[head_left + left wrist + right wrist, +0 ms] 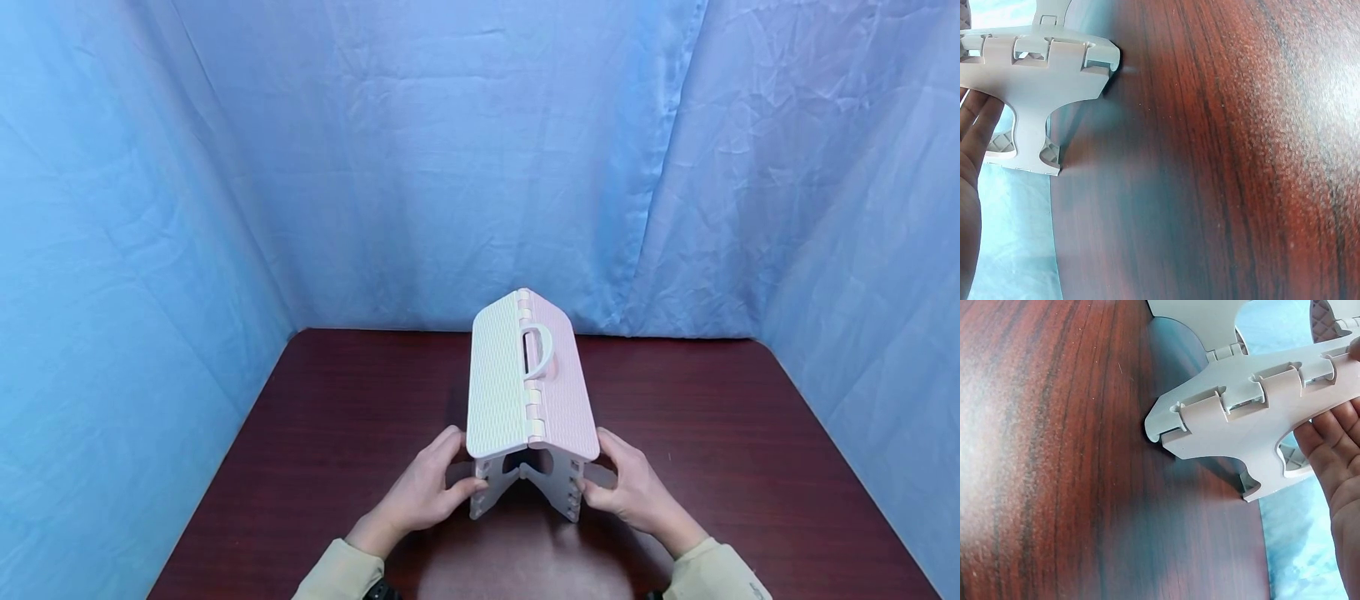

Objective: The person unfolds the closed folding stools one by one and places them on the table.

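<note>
A folding step stool (498, 375) stands partly folded on the table, its two-part top peaked like a roof. One top half is white, the other pale pink, and a white carry handle (546, 350) sits at the hinge line. My left hand (423, 492) grips the left legs near the front, thumb on the near edge. On the other side my right hand (637, 487) grips the right legs the same way. In the left wrist view, fingers (982, 122) reach behind the hinged leg panel (1029, 94). The right wrist view shows fingers (1329, 440) under the opposite leg panel (1229, 428).
The dark red wood-grain table (360, 392) has rounded far corners. Light blue curtains (450, 167) hang behind it and along both sides.
</note>
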Demonstrator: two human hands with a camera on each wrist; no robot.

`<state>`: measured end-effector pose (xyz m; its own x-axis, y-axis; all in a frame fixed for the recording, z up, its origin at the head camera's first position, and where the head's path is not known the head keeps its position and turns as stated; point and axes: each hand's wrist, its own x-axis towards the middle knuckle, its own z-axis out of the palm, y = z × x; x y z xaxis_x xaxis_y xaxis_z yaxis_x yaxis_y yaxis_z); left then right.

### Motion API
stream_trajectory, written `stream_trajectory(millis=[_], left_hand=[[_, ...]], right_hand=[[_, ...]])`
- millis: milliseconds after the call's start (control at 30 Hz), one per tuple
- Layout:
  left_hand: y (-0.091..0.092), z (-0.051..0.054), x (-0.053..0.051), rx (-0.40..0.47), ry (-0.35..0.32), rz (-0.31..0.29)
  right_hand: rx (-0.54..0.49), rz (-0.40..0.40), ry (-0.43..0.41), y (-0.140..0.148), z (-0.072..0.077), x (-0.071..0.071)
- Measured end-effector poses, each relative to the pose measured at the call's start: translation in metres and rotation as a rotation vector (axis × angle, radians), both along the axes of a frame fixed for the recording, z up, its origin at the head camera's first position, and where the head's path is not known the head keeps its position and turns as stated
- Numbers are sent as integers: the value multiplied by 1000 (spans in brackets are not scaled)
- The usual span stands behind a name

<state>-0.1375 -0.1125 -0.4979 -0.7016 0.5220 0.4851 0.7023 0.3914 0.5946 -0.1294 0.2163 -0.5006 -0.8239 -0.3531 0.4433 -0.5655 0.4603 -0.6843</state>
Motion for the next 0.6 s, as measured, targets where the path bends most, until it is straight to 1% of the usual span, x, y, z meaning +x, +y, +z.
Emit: stream_trajectory(millis=[33,267,467,600], left_hand=[[0,0,0,0,5,-1],[-1,2,1,-8,-55,2],[-1,3,1,-11,-39,6],[-1,3,0,-15,-24,11]], right_hand=[[-3,3,-3,0,0,0],[-1,1,-7,1,1,1],[-11,14,-29,3,2,0],[-3,8,-8,4,3,0]])
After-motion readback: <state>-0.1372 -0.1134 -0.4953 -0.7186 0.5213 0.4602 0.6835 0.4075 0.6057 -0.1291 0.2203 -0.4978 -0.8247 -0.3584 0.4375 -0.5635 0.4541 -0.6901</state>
